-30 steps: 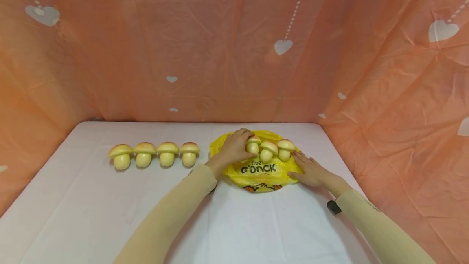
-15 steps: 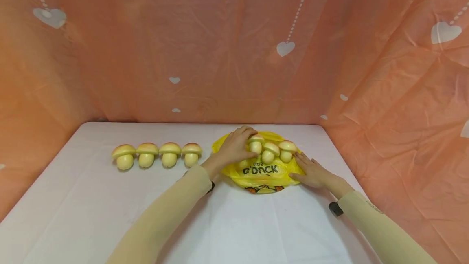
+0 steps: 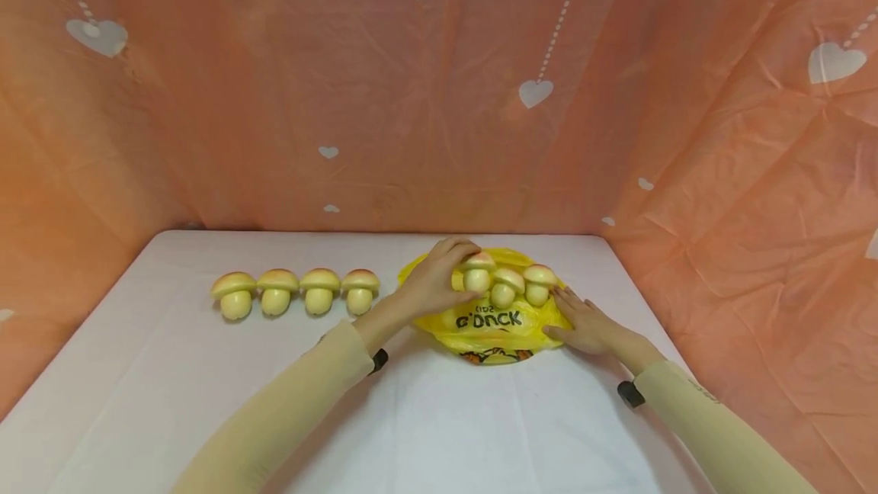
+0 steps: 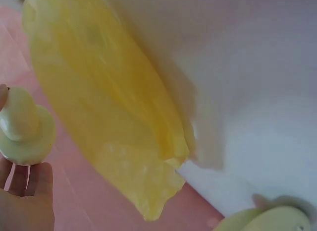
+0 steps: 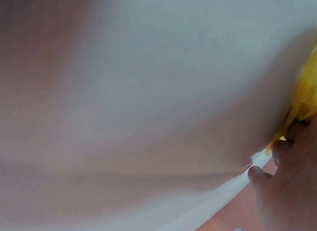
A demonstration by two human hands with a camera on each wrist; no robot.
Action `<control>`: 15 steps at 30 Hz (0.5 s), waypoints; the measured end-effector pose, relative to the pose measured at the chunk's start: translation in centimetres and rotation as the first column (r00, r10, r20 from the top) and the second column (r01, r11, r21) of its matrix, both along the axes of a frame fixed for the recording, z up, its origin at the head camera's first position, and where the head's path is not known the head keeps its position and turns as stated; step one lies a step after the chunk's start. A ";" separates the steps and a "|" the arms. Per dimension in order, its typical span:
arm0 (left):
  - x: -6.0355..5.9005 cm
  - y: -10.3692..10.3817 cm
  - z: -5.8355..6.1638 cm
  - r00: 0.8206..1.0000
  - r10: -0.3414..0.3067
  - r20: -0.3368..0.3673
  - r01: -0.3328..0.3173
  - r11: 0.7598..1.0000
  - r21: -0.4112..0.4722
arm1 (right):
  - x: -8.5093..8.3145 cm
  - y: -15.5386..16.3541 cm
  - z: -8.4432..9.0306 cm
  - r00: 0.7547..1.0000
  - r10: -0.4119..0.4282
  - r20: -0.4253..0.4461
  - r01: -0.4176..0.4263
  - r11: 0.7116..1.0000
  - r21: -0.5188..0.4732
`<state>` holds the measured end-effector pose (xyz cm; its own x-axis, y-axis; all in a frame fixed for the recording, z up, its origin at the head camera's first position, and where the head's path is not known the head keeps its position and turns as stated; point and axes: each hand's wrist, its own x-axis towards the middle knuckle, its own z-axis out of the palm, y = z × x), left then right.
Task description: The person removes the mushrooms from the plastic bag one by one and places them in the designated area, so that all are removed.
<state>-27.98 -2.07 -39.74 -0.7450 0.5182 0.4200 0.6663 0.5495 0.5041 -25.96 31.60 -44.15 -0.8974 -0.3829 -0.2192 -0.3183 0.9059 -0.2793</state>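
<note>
My left hand [image 3: 434, 280] holds a glossy cream toy mushroom [image 3: 477, 279] with a reddish top, over the left part of a yellow plastic bag [image 3: 449, 332]. In the left wrist view the thumb is at the stem of this toy mushroom [image 4: 22, 124] and the fingers lie against its cap. Two more toy mushrooms, a middle one [image 3: 504, 292] and a right one [image 3: 538, 284], lie on the bag beside it. My right hand [image 3: 590, 324] rests at the bag's right edge with fingers extended, fingertips close to the right toy mushroom.
Several matching toy mushrooms [image 3: 276, 294] stand in a row on the left of the white-covered table [image 3: 206, 387]. Orange curtains [image 3: 439, 136] with white hearts enclose the back and sides. Printed lettering [image 3: 488, 319] shows on the bag's front.
My left wrist and forearm have drawn back and to the left, while the fingers stay at the left toy mushroom. My right hand remains at the bag's edge. The head view has shifted slightly.
</note>
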 end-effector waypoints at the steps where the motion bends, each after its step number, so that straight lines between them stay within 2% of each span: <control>1: 0.2 -0.2 0.1 1.000 -0.009 -0.004 0.009 1.000 0.004 | 0.0 0.0 0.0 1.000 0.000 -0.001 0.000 1.000 -0.001; 7: 1.2 -1.5 0.2 0.999 -0.038 -0.026 0.038 0.999 0.017 | 0.0 0.1 -0.1 1.000 0.008 -0.009 -0.008 1.000 -0.002; 15: 2.7 -4.3 -0.1 0.996 -0.064 -0.069 0.066 0.997 0.031 | 0.0 0.1 -0.1 1.000 0.023 -0.017 -0.023 1.000 -0.002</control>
<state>-25.32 -6.40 -39.80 -0.6793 0.5496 0.4862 0.7334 0.4872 0.4740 -25.97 31.65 -44.24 -0.8919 -0.4043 -0.2027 -0.3442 0.8975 -0.2756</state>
